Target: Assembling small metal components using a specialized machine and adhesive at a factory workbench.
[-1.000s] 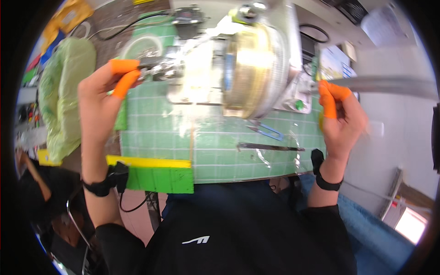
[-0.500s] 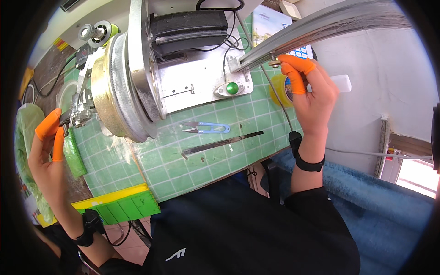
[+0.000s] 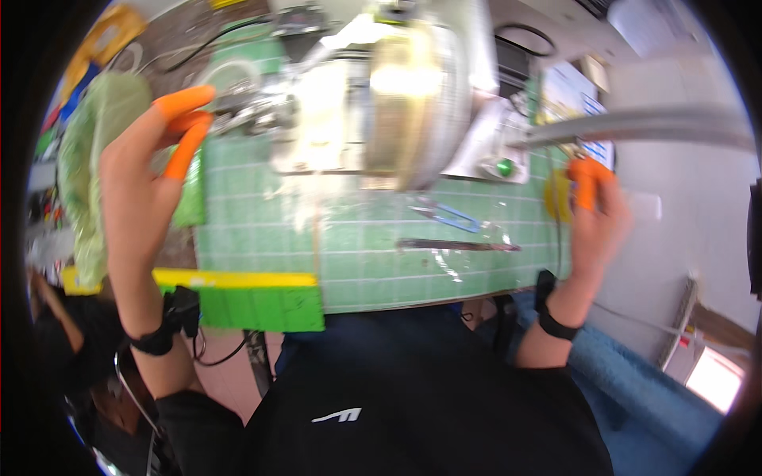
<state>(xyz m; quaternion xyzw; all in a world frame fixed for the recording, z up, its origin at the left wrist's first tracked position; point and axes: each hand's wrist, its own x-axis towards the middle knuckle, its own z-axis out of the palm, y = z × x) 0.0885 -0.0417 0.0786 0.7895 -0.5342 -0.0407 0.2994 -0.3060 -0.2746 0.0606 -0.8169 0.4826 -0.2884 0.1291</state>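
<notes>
My left hand (image 3: 147, 174), with orange finger cots, is closed in a pinch beside the metal clamp fitting (image 3: 246, 107) on the machine's left. Blur hides what lies between its fingertips. On the far right, my right hand (image 3: 597, 210), also in orange cots, pinches a small screw (image 3: 579, 148) under the long metal bar (image 3: 635, 125). The bar extends right from the machine, whose large drum wheel (image 3: 405, 111) stands mid-view, smeared by motion. A green button (image 3: 504, 167) sits on the machine's base plate.
On the green gridded mat (image 3: 365, 278) lie blue-handled thread snips (image 3: 452, 216) and a dark narrow strip (image 3: 460, 245). A yellow tub (image 3: 556, 194) stands by my right hand. Left are a pale green plastic bag (image 3: 99, 159) and a green-and-yellow block (image 3: 246, 305); another person's arm (image 3: 59, 313) shows beyond.
The view has swung left, so the machine and mat appear farther right, with blur. My left fingertips are closer together beside the clamp fitting; my right hand stays at the screw under the bar.
</notes>
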